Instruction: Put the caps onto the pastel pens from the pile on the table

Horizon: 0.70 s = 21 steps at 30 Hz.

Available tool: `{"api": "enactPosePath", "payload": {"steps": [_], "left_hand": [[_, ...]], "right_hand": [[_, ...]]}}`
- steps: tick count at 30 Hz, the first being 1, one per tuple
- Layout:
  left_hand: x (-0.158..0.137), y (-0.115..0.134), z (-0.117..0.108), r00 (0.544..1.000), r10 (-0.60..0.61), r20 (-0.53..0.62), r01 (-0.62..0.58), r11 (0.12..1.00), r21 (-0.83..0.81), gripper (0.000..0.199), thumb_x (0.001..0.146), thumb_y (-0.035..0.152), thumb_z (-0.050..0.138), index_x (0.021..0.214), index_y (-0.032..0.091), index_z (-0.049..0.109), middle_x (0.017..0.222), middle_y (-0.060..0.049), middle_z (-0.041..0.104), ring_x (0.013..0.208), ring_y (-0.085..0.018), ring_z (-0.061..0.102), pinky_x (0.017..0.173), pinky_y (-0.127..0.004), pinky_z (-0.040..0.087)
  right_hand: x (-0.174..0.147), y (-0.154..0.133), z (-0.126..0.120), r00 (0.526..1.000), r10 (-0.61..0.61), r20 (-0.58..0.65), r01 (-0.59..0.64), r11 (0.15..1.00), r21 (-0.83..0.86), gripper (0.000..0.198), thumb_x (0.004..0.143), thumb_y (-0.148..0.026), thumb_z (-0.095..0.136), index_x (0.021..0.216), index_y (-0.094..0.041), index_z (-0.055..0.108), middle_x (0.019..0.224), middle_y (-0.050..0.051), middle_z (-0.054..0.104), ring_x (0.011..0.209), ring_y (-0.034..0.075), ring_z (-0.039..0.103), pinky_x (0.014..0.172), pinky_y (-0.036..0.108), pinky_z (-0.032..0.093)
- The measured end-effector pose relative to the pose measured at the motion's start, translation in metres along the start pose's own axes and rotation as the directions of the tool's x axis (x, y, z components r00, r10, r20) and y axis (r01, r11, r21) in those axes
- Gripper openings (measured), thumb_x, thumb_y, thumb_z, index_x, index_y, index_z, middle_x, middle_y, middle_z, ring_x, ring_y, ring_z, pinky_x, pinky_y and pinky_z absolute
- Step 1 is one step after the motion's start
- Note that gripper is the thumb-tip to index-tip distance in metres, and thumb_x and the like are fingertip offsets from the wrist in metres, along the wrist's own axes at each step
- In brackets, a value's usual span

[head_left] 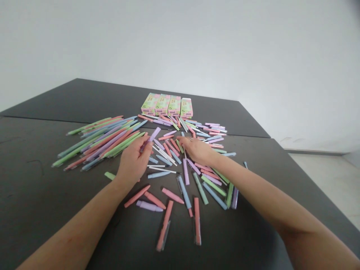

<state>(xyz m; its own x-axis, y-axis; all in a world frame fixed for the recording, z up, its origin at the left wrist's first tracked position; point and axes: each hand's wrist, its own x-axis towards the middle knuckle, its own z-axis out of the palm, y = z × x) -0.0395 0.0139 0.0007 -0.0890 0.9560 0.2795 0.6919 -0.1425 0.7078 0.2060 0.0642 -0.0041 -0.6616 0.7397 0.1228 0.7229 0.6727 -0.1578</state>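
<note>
My left hand [134,159] is closed around a light purple pen barrel [154,134], which tilts up and to the right. My right hand [198,150] reaches over the middle of the scattered pen parts with its fingers pinched together. Something thin shows just below those fingers, but I cannot make out what they hold. Around both hands lie loose barrels in pink, green, blue and purple, such as a purple barrel [186,171]. White refills [164,154] lie between the hands.
Long pens [104,144] form a bundle on the left of the dark table [50,210]. Several small printed boxes [174,105] stand side by side at the back. Capped red parts [197,221] lie near the front. More pen parts [215,129] lie at the back right.
</note>
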Motion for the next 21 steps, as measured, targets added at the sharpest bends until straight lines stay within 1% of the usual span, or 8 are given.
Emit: {"api": "enactPosePath", "payload": {"steps": [2, 4, 6, 8, 12, 14, 17, 21], "left_hand": [[0.000, -0.001, 0.001, 1.000, 0.003, 0.003, -0.003, 1.000, -0.003, 0.036, 0.090, 0.040, 0.045, 0.112, 0.019, 0.064, 0.080, -0.002, 0.068, 0.065, -0.016, 0.060, 0.065, -0.026, 0.044], [0.000, -0.002, 0.002, 1.000, 0.008, 0.004, -0.008, 1.000, -0.010, 0.037, 0.091, 0.041, 0.045, 0.115, 0.020, 0.064, 0.079, -0.001, 0.068, 0.064, -0.016, 0.059, 0.065, -0.026, 0.044], [0.000, -0.003, 0.002, 1.000, 0.009, 0.004, -0.009, 1.000, -0.015, 0.038, 0.090, 0.041, 0.045, 0.116, 0.020, 0.063, 0.079, -0.001, 0.068, 0.063, -0.016, 0.059, 0.064, -0.026, 0.044], [0.000, -0.002, 0.002, 1.000, 0.004, 0.006, -0.004, 1.000, -0.015, 0.037, 0.090, 0.041, 0.046, 0.116, 0.020, 0.064, 0.079, -0.001, 0.068, 0.062, -0.015, 0.059, 0.064, -0.026, 0.045], [0.000, -0.001, 0.002, 1.000, -0.004, 0.008, 0.005, 1.000, -0.015, 0.038, 0.090, 0.041, 0.046, 0.115, 0.019, 0.064, 0.081, -0.001, 0.068, 0.062, -0.015, 0.059, 0.065, -0.026, 0.045], [0.000, 0.000, 0.002, 1.000, -0.004, 0.003, 0.004, 1.000, -0.012, 0.038, 0.090, 0.042, 0.047, 0.115, 0.019, 0.064, 0.081, -0.002, 0.068, 0.062, -0.015, 0.059, 0.065, -0.026, 0.045], [-0.001, 0.000, 0.002, 1.000, -0.001, 0.000, 0.001, 1.000, -0.013, 0.040, 0.089, 0.042, 0.047, 0.117, 0.018, 0.064, 0.082, -0.002, 0.069, 0.065, -0.016, 0.060, 0.066, -0.026, 0.045], [-0.002, 0.001, 0.002, 1.000, 0.000, 0.010, 0.000, 1.000, -0.017, 0.041, 0.089, 0.042, 0.046, 0.118, 0.018, 0.063, 0.082, -0.002, 0.069, 0.066, -0.016, 0.060, 0.066, -0.026, 0.045]], "right_hand": [[0.005, 0.018, -0.005, 0.992, 0.104, -0.073, -0.103, 0.995, 0.008, 0.038, 0.093, -0.012, 0.033, 0.129, -0.012, 0.044, 0.121, 0.017, 0.063, 0.104, 0.025, 0.061, 0.087, 0.034, 0.044], [0.012, 0.039, -0.008, 0.965, 0.239, -0.107, -0.241, 0.971, -0.001, 0.035, 0.094, -0.013, 0.031, 0.126, -0.011, 0.047, 0.113, 0.017, 0.066, 0.099, 0.027, 0.063, 0.081, 0.034, 0.044], [0.019, 0.057, -0.007, 0.945, 0.313, -0.091, -0.315, 0.949, -0.012, 0.033, 0.095, -0.013, 0.030, 0.122, -0.012, 0.049, 0.109, 0.017, 0.067, 0.094, 0.027, 0.064, 0.076, 0.033, 0.044], [0.022, 0.066, -0.005, 0.939, 0.339, -0.052, -0.341, 0.939, -0.046, 0.031, 0.095, -0.013, 0.032, 0.118, -0.013, 0.051, 0.104, 0.016, 0.068, 0.089, 0.026, 0.065, 0.073, 0.032, 0.043], [0.016, 0.059, 0.001, 0.962, 0.272, -0.026, -0.274, 0.959, -0.072, 0.028, 0.092, -0.011, 0.036, 0.114, -0.014, 0.054, 0.101, 0.014, 0.069, 0.088, 0.025, 0.064, 0.076, 0.031, 0.042], [0.009, 0.051, 0.003, 0.973, 0.229, -0.008, -0.229, 0.972, -0.044, 0.031, 0.090, -0.009, 0.037, 0.117, -0.013, 0.053, 0.104, 0.013, 0.068, 0.091, 0.024, 0.064, 0.077, 0.030, 0.041], [-0.004, 0.041, 0.003, 0.977, 0.210, 0.035, -0.210, 0.978, -0.013, 0.036, 0.090, -0.008, 0.036, 0.123, -0.013, 0.050, 0.107, 0.014, 0.068, 0.093, 0.023, 0.064, 0.079, 0.029, 0.041], [-0.020, 0.032, 0.001, 0.985, 0.161, 0.058, -0.161, 0.987, -0.004, 0.035, 0.090, -0.008, 0.036, 0.122, -0.013, 0.050, 0.105, 0.013, 0.068, 0.095, 0.024, 0.064, 0.081, 0.031, 0.042]]}}
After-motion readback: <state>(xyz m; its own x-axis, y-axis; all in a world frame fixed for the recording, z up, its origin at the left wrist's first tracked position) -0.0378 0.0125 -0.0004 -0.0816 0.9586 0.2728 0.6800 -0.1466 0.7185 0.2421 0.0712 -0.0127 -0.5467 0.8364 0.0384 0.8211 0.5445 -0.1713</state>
